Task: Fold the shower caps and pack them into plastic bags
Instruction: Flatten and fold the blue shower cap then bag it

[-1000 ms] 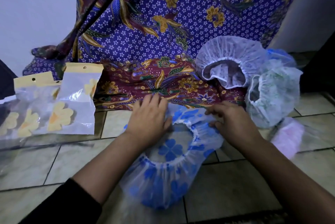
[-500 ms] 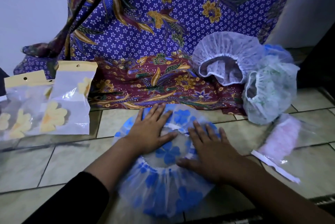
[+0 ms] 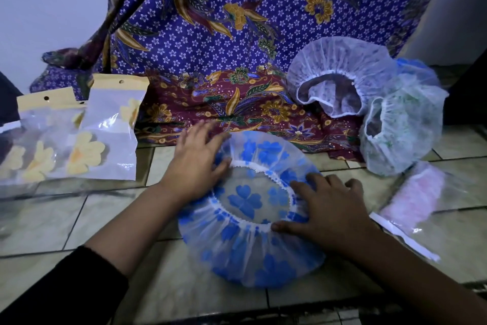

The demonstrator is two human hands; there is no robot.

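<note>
In the head view, a blue-flowered shower cap is seen lying in the middle of the tiled floor, with its elastic opening turned upward. It is pressed down by both hands. The left hand is laid flat on the far left part of the rim, and the right hand is laid flat on the right part; the fingers of both are stretched out and nothing is gripped. The cap is not yet folded. At the left side of the floor, plastic bags with yellow flowers are placed, well apart from the cap. At the far right, a white cap and a greenish cap are resting against a patterned cloth, and a bag with something pink is lying near the right hand. Some trouble can be expected from here. The elastic may pull the rim back when the pressure is taken off, so the flattening could be lost. The thin plastic may slide on the smooth tiles if it is pushed sideways. Air may be trapped inside, and then an uneven, thick fold would be made, which may not go easily into a bag.
</note>
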